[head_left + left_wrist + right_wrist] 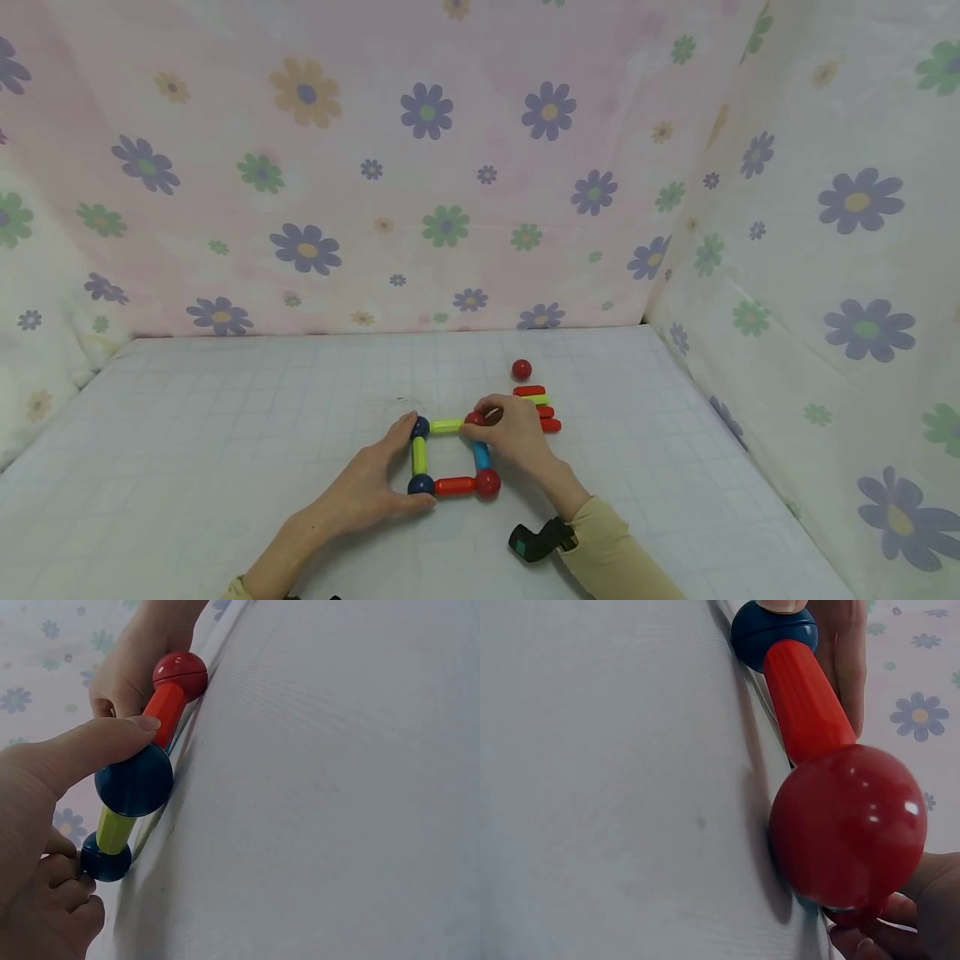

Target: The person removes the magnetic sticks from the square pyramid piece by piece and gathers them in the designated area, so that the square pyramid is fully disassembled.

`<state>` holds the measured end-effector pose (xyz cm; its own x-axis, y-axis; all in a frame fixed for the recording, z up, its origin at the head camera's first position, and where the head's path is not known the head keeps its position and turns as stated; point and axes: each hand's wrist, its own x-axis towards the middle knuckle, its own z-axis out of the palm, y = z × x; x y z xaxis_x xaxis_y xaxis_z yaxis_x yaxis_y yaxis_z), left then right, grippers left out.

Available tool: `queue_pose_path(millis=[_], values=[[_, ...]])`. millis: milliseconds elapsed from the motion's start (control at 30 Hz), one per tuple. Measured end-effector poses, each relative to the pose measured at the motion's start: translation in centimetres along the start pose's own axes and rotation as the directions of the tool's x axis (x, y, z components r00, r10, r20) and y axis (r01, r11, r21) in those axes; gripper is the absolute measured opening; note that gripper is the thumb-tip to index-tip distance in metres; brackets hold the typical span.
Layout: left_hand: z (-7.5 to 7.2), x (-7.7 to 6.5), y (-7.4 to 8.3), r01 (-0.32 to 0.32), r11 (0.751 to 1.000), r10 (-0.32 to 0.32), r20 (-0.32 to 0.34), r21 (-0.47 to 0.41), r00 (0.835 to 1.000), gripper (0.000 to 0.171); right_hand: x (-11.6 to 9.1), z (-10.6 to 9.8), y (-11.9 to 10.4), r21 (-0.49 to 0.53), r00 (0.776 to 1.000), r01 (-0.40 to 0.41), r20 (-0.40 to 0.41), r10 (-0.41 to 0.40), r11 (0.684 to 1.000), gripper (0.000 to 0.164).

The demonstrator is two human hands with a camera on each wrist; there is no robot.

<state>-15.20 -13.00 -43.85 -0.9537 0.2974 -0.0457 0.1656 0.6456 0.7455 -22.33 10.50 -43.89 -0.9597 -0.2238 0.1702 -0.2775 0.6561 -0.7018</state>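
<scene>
On the table lies a square of magnetic rods and balls, with two dark blue balls on its left and two red ones on its right. My left hand (369, 477) spans the left side, thumb on the near blue ball (422, 486) and fingers at the far blue ball (106, 859). A yellow-green rod (419, 456) joins them. With thumb and fingertips, my right hand (517, 429) pinches the far red ball (474, 419), partly hiding it. The near red ball (847, 825) connects to a red rod (455, 486) and a blue rod (482, 455). Another yellow-green rod (446, 426) forms the far side.
Beyond my right hand lie several spare rods, red (551, 426) and yellow-green (537, 400), partly covered by that hand. A loose red ball (522, 369) sits behind them. A black device (536, 542) is at my right wrist. Flowered cloth (450, 208) borders the table (225, 400).
</scene>
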Motion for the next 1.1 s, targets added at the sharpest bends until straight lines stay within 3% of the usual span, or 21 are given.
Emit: queue_pose_path(millis=[367,533,867,1100], values=[[0.0,0.01,0.13,0.006,1.0,-0.006,0.004,-0.001,1.0,0.114,-0.07,0.22,-0.12,-0.004,0.999,0.012,-0.05,-0.012,1.0,0.028],[0.01,-0.01,0.11,0.016,1.0,-0.016,0.002,0.006,1.0,0.114,0.04,0.3,-0.03,-0.037,0.996,-0.038,-0.079,0.035,0.999,0.03],[0.05,-0.01,0.11,0.011,1.0,-0.011,0.003,0.005,1.0,0.114,0.27,0.02,0.32,-0.015,0.996,-0.08,-0.047,0.079,0.997,0.039],[0.01,0.04,0.16,0.018,1.0,-0.018,0.003,0.006,1.0,0.114,0.21,-0.26,0.35,-0.02,0.997,-0.061,-0.039,0.06,0.998,0.039]])
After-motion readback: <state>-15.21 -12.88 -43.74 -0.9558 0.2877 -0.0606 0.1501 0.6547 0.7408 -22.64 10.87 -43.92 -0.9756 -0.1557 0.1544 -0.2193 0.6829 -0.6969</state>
